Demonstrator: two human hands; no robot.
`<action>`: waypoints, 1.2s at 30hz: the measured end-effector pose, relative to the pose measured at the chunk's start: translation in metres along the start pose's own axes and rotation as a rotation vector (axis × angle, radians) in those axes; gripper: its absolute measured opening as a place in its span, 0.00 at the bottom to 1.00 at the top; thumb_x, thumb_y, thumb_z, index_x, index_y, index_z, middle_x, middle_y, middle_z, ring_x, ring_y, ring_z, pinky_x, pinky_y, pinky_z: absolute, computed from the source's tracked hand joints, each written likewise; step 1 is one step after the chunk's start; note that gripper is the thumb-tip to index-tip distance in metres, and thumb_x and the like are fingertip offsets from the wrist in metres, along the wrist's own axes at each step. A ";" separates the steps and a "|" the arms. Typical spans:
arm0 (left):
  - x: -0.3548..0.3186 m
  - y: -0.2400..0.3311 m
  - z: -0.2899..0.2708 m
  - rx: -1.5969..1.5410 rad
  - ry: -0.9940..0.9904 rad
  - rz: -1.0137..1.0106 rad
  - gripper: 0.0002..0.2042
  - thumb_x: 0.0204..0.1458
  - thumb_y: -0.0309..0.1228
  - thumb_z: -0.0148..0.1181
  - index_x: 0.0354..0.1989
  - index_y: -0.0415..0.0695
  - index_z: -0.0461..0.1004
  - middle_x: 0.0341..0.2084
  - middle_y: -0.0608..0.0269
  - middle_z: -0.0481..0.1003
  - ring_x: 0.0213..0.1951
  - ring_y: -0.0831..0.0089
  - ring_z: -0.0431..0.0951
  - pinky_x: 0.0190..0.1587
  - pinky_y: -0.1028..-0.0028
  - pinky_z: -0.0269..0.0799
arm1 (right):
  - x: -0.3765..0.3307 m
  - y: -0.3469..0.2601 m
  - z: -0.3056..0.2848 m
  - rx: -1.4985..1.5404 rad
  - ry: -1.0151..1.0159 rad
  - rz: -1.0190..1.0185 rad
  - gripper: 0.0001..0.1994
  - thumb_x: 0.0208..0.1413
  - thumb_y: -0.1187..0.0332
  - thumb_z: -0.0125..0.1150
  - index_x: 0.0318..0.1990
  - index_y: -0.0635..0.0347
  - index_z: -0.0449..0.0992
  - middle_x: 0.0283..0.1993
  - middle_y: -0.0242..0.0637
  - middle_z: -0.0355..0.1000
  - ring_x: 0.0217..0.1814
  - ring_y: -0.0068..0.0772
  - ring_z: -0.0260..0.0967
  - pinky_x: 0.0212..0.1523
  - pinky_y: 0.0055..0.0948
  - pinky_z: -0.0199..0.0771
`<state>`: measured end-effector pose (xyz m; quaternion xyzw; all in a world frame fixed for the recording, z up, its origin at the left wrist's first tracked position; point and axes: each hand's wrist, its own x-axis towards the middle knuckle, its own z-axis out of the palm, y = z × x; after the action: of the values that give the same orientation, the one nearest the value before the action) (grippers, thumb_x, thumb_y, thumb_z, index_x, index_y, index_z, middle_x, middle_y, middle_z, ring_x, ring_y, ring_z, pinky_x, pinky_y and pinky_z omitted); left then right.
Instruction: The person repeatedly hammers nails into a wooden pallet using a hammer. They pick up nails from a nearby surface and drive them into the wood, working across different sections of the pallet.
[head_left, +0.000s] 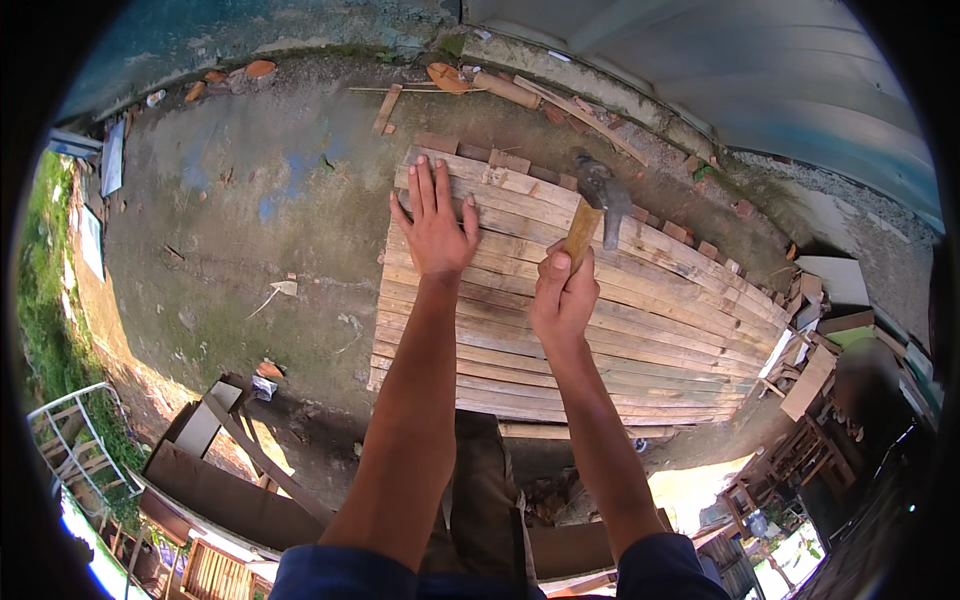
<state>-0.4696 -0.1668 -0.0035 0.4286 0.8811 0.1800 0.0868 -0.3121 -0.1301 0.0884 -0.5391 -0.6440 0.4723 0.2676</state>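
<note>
My right hand is closed round the wooden handle of a hammer, held above a panel of long wooden slats. The hammer's dark metal head is smeared by motion, over the panel's far edge. Flat on the panel's far left corner lies my left hand, its fingers spread across the outermost slats. The slats run side by side from left to right, and short wood blocks stick out from under the far edge. No nail can be made out.
Beyond the panel a wall rises, with a log and loose sticks along its foot. Wood scraps are piled at the right. Brown boards stand at the near left. A small pale scrap lies on the concrete floor.
</note>
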 end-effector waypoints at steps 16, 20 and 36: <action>0.000 -0.001 0.000 0.012 0.003 0.028 0.32 0.63 0.44 0.46 0.75 0.45 0.54 0.76 0.55 0.49 0.77 0.59 0.47 0.73 0.41 0.35 | -0.016 0.020 -0.008 -0.273 -0.033 0.185 0.17 0.69 0.57 0.53 0.40 0.66 0.69 0.20 0.51 0.70 0.25 0.56 0.74 0.28 0.47 0.71; -0.001 -0.002 0.002 -0.024 0.021 0.048 0.31 0.63 0.44 0.46 0.73 0.42 0.56 0.76 0.53 0.50 0.77 0.58 0.47 0.73 0.40 0.34 | -0.079 0.059 -0.017 -0.388 0.220 0.211 0.14 0.67 0.61 0.58 0.43 0.65 0.71 0.20 0.46 0.70 0.22 0.51 0.72 0.27 0.45 0.70; -0.154 -0.015 -0.201 -1.027 -0.354 -0.154 0.11 0.66 0.28 0.53 0.49 0.35 0.78 0.33 0.60 0.81 0.36 0.76 0.79 0.41 0.75 0.75 | -0.263 -0.027 -0.112 -0.055 0.614 0.387 0.09 0.60 0.70 0.62 0.42 0.67 0.77 0.38 0.51 0.76 0.36 0.47 0.77 0.39 0.39 0.76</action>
<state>-0.4471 -0.3448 0.1751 0.2890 0.6808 0.5051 0.4448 -0.1563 -0.3431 0.2021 -0.7747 -0.4319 0.3129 0.3395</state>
